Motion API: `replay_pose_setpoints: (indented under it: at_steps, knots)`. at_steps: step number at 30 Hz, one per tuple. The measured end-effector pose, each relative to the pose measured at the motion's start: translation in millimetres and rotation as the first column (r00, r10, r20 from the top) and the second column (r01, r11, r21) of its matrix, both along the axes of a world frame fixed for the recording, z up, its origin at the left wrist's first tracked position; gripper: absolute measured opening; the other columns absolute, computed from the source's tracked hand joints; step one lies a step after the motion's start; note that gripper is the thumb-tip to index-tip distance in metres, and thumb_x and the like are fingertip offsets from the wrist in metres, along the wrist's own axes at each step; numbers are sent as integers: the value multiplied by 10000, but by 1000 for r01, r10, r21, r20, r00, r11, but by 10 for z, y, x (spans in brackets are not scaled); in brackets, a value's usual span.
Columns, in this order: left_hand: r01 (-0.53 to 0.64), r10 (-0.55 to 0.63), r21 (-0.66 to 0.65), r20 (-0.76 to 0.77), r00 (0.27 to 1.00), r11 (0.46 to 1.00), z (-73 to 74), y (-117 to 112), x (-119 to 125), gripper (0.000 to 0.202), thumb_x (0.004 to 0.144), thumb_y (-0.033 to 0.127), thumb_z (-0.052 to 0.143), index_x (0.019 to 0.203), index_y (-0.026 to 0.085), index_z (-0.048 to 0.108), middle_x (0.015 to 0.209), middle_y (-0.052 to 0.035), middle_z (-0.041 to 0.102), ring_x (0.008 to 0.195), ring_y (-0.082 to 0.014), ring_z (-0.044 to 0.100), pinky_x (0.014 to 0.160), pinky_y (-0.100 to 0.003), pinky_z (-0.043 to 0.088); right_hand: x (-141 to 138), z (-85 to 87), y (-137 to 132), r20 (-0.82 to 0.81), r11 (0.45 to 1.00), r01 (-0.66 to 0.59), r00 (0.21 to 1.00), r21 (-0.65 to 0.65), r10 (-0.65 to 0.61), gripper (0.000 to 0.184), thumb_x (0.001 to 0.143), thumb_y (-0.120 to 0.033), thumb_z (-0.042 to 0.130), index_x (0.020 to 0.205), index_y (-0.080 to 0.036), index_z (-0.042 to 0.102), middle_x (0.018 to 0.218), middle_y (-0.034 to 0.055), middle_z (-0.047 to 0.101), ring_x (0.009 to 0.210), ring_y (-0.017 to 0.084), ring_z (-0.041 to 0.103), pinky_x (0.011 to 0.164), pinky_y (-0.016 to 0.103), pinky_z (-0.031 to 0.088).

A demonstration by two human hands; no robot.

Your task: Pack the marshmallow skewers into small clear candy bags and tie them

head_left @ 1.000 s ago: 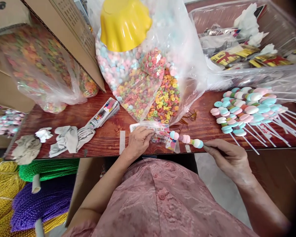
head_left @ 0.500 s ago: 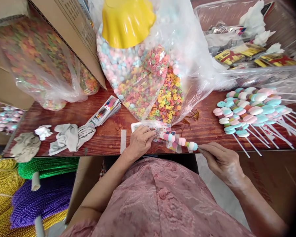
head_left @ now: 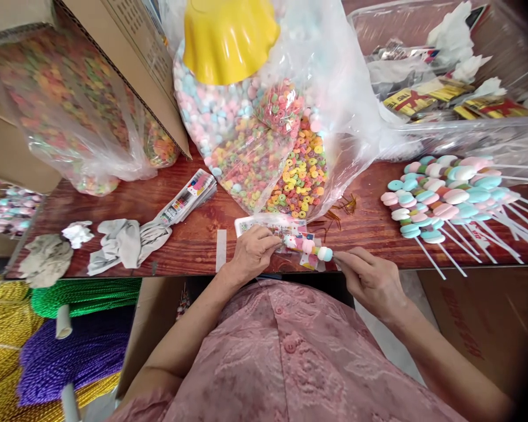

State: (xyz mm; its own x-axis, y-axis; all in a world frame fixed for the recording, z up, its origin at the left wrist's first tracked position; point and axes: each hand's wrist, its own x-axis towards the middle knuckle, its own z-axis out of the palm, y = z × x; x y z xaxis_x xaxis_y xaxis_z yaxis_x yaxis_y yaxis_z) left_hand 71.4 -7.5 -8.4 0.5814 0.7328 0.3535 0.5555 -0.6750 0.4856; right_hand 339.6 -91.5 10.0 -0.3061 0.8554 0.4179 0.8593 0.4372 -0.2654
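My left hand [head_left: 252, 252] pinches the edge of a small printed plastic wrapper [head_left: 289, 241] at the table's near edge. Partly inside that wrapper lies a marshmallow skewer [head_left: 324, 254], with blue, white and pink marshmallows and gummy rings between them. My right hand [head_left: 373, 276] is closed on the stick end of the skewer, to the right of the last blue marshmallow. Beneath the wrapper rests a printed plastic sheet [head_left: 270, 225]. To the right, a pile of marshmallow skewers [head_left: 453, 196] lies with white sticks pointing toward me.
Behind my hands sits a big clear bag of gummy rings and marshmallows [head_left: 305, 170] with a yellow bowl [head_left: 231, 41] on it. A plastic bin [head_left: 449, 124] stands at back right. On the left are wrappers [head_left: 187, 198], grey gloves [head_left: 121, 246] and a carton [head_left: 136, 58].
My right hand has moved left, pushing the skewer farther into the wrapper, so fewer marshmallows show outside. My left hand has stayed nearly in place.
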Motion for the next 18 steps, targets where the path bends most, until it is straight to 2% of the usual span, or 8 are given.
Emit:
replay_pose_setpoints:
  at_steps: [4,7,10,12,15,18]
  knots:
    - [-18,18,17,40,999,1000,52,-6,-16,240,965,253,488,852,171,684,795,-54,649,765,-158,553,714,-301,447,-12,8,62,-65,994,-92,994,-52,88,203,903,-88,495,916,-175,677,822,35,685,641,105,617,571,224,432]
    - [-27,25,39,51,998,999,141,-15,-22,230,955,326,522,997,148,662,982,-103,652,942,-208,559,847,-363,465,10,40,79,-179,991,-121,978,-63,108,178,899,-94,520,950,-187,663,808,27,672,660,106,618,600,217,464]
    - [75,-71,58,-80,994,995,205,-13,0,481,918,496,547,1223,125,576,1207,-163,602,1128,-281,504,978,-459,409,-5,64,88,-284,991,-120,954,-67,96,154,900,-115,542,958,-194,660,789,23,667,665,108,624,612,217,489]
    - [144,-129,62,-194,972,988,217,4,16,618,879,596,543,1273,119,537,1233,-173,593,1149,-308,491,975,-484,386,-43,61,95,-312,989,-125,945,-77,95,152,902,-121,541,950,-197,664,784,24,673,662,112,631,604,218,496]
    - [182,-151,62,-336,929,981,221,55,18,592,865,633,539,1167,126,578,1087,-140,641,1039,-298,533,894,-468,390,-113,36,107,-330,991,-126,938,-53,101,157,900,-114,536,953,-189,664,805,37,685,683,121,647,606,222,501]
    - [188,-144,63,-425,894,980,244,106,5,373,914,497,541,947,132,611,929,-109,647,908,-257,556,800,-401,403,-181,28,129,-299,990,-141,944,4,135,171,893,-96,531,979,-176,655,814,43,684,682,117,642,598,219,487]
